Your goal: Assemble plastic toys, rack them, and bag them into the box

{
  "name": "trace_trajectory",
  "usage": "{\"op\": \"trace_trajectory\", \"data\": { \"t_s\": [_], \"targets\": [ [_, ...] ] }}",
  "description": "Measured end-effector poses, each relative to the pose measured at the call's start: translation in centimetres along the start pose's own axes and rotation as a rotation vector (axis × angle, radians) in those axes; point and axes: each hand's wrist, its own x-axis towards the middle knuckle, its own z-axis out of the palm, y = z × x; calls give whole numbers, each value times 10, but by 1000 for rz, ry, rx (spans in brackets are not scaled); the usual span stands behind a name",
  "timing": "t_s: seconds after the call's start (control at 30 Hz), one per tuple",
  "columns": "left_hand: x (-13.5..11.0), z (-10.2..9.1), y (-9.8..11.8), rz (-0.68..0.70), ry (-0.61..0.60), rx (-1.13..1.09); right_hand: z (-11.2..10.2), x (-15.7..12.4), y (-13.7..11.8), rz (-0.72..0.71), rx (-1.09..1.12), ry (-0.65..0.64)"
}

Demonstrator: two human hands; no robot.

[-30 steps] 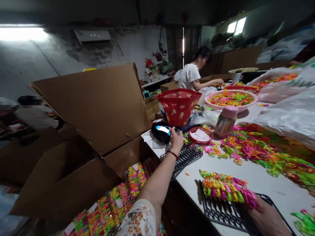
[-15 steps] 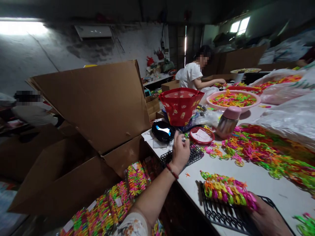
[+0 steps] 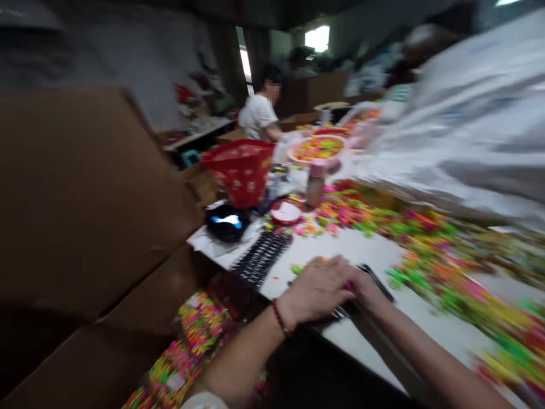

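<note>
My left hand (image 3: 317, 289), with a beaded bracelet at the wrist, is curled over a row of small bright plastic pieces (image 3: 297, 268). Most of that row is hidden beneath it, and only a few yellow-green and pink bits show. My right hand (image 3: 367, 291) meets it from the right, closed at the row's near end. Under both hands lies a black slotted rack (image 3: 378, 284), mostly covered. A second black rack (image 3: 261, 255) rests farther left on the white table (image 3: 353, 247). Motion blur softens the fingers.
Loose plastic pieces (image 3: 430, 250) spread along the right, beside large white plastic sacks (image 3: 468, 147). A red bag (image 3: 242, 170), black device (image 3: 227, 221), red basket (image 3: 286, 213) and bottle (image 3: 315, 184) stand behind. Packed bags (image 3: 202, 321) lie left, below the table edge. A co-worker (image 3: 258, 116) sits beyond.
My left hand has come from the far rack by the black device to the row of plastic pieces, joining my right hand. The view has swung to the right.
</note>
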Motion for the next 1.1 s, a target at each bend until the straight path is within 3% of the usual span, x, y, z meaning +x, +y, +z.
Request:
{"op": "trace_trajectory", "data": {
  "t_s": [0.2,0.4,0.57,0.7,0.8,0.93,1.1],
  "targets": [
    [3,16,-12,38,38,-127,2,0,4,174,-91,-87],
    [-1,20,-10,74,9,-6,-6,-4,-14,172,-129,-134],
    [-1,13,-11,79,-13,69,-52,-33,-23,188,-199,-91],
    [3,2,-18,62,43,50,-113,-57,-12,353,-598,-77],
    [6,0,-24,63,76,10,-147,-53,4,428,-853,-85],
    [7,5,-25,108,25,-40,-161,-35,23,422,-924,-152],
    [6,6,-19,100,11,-142,-149,-30,22,357,-848,-129]
  ]
}}
